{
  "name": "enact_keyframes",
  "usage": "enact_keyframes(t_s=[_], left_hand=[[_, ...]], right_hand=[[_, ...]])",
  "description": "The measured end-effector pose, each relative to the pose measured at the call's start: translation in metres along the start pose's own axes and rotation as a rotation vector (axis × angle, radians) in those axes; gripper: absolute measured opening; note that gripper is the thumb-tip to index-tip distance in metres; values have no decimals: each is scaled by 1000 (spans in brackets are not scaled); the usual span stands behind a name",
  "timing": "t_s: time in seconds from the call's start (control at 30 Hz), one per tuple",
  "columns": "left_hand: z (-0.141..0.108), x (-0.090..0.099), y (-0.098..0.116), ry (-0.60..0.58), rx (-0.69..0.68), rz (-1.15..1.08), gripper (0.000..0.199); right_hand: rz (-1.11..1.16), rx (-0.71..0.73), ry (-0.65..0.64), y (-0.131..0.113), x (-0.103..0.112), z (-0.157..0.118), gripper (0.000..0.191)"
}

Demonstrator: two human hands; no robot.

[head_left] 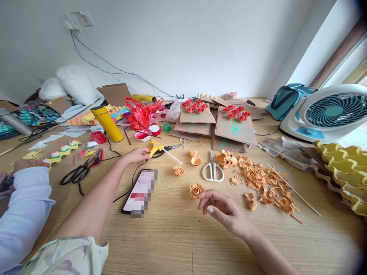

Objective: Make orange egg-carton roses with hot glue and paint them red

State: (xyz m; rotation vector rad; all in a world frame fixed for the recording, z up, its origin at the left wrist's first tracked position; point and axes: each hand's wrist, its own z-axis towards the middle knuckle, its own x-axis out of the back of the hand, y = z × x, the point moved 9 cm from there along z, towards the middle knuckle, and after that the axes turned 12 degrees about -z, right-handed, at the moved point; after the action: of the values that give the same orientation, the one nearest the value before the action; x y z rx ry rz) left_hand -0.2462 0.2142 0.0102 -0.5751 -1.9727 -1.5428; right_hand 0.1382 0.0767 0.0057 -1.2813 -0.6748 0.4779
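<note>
A yellow glue gun (pixel 156 147) with a white glue stick lies on the wooden table, and my left hand (pixel 138 155) has its fingers closed on the rear end of it. My right hand (pixel 219 208) is beside an orange rolled flower (pixel 196 190), its curled fingertips at the flower's edge; whether they grip it cannot be made out. Behind are another orange flower (pixel 179 170) and orange petal cups (pixel 196 160). White-handled scissors (pixel 213 172) point away from me, next to orange carton pieces (pixel 226 158).
A phone (pixel 140 191) lies between my arms. Orange scraps (pixel 266 183), a stick (pixel 295 191) and egg trays (pixel 341 172) are right. Cardboard with red flowers (pixel 235 128) stands behind, a fan (pixel 329 110) back right. Another person's sleeve (pixel 28 206) is left, near black-handled scissors (pixel 76 174).
</note>
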Motion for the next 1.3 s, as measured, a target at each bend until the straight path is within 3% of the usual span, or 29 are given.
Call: enact_keyframes(t_s=[0.13,0.23,0.33,0.43,0.53,0.63,0.7,0.83,0.97,1.3], left_hand=[[-2,15,6,107,-15,0,49],[-19,29,18,214,-50,7,47],[-62,34,37,289,-137,17,38],[-128,32,58,397,-269,-4,30],[-195,24,62,608,-350,-29,23],[-241,7,36,846,-361,-230,25],[-258,-5,16,980,-360,-287,27],[-260,-26,3,996,-430,-195,34],[-255,-26,-3,1030,-459,-193,16],[-250,-25,-9,1024,-498,-216,10]], right_hand=[[28,-16,67,1,9,4,33],[16,-64,166,5,25,6,35],[-74,-114,261,2,43,7,35],[-241,-129,245,-16,52,23,33],[-439,-72,190,-43,51,64,28],[-587,-21,129,-57,41,126,24],[-683,-56,119,-52,37,172,23],[-827,-114,139,-31,34,252,25],[-930,-141,164,-14,29,308,22],[-1056,-240,-18,15,-26,383,61]])
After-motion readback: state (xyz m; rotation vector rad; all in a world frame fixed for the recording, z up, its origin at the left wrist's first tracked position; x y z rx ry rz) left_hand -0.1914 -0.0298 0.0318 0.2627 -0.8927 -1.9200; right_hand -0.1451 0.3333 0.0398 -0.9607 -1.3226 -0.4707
